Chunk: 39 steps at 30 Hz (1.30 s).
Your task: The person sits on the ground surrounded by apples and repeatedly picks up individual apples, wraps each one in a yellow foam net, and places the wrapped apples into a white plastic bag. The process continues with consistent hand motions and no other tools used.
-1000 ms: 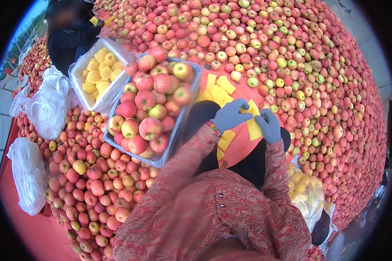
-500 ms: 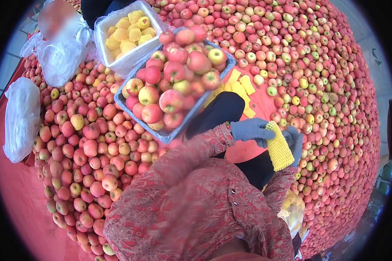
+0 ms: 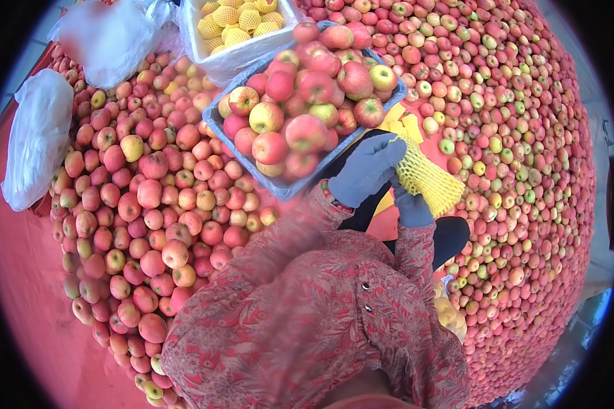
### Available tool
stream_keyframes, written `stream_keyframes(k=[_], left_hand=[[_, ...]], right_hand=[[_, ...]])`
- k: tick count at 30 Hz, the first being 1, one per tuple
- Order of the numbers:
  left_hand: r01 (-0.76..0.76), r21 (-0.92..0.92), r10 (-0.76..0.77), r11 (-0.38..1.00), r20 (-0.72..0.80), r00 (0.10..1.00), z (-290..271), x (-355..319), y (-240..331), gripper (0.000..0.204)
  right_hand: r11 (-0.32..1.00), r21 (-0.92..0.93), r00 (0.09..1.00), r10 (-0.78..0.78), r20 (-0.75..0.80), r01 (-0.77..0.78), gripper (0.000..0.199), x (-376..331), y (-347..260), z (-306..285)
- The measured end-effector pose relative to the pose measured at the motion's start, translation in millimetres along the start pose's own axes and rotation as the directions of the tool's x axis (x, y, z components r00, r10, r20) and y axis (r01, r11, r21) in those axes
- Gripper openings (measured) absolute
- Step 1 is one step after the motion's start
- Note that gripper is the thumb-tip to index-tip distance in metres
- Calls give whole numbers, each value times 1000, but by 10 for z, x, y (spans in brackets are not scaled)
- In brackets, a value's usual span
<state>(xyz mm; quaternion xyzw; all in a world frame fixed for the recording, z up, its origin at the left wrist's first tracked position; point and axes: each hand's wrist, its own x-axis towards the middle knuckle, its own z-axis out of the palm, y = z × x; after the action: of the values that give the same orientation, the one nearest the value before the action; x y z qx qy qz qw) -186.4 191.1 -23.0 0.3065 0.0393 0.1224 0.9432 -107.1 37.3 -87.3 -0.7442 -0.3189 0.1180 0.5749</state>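
Both of my hands wear grey-blue gloves and meet at a yellow foam net sleeve [image 3: 433,180]. My left hand [image 3: 365,170] is closed, pinching the sleeve's upper left end. Below the sleeve, my right hand [image 3: 413,208] grips it from underneath, its fingers partly hidden by the mesh. The sleeve's other end flares toward the right, and I see no apple in it. Just left of my hands stands a blue crate [image 3: 215,123] lined with plastic and heaped with red and yellowish apples [image 3: 269,148].
A white-lined box [image 3: 242,68] of net-wrapped apples stands beyond the crate. Flat yellow sleeves [image 3: 409,128] lie near my knee. Loose apples [image 3: 150,194] spread left, and a large pile [image 3: 518,170] rises right. Clear plastic bags [image 3: 37,140] lie at far left.
Both hands have moved left and up toward the crate with the foam sleeve. The sleeve has gone from hanging downward to slanting right and looks more spread. The view has shifted too.
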Motion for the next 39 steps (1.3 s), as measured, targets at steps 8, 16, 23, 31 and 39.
stream_keyframes(k=[8, 16, 23, 31, 39], left_hand=[[149, 71, -163, 986, 276, 947, -215, -865, 371, 47], [100, 477, 202, 873, -540, 817, -817, -1657, 838, 27], [317, 859, 344, 402, -462, 817, -937, -1265, 1242, 47], [-71, 988, 389, 138, 12, 921, -543, -598, 923, 70], [-267, 826, 290, 496, 133, 948, 17, -645, 995, 79]], right_hand=[[710, 383, 704, 224, 674, -592, 11, 390, -1046, 739], [923, -362, 879, 60, 473, 132, 61, 715, -440, 1378], [973, -111, 809, 230, 541, -202, 64, 812, -202, 1499], [544, 511, 724, 303, 620, -665, 38, 742, -734, 1114], [572, 496, 700, 209, 683, -653, 40, 727, -464, 310]])
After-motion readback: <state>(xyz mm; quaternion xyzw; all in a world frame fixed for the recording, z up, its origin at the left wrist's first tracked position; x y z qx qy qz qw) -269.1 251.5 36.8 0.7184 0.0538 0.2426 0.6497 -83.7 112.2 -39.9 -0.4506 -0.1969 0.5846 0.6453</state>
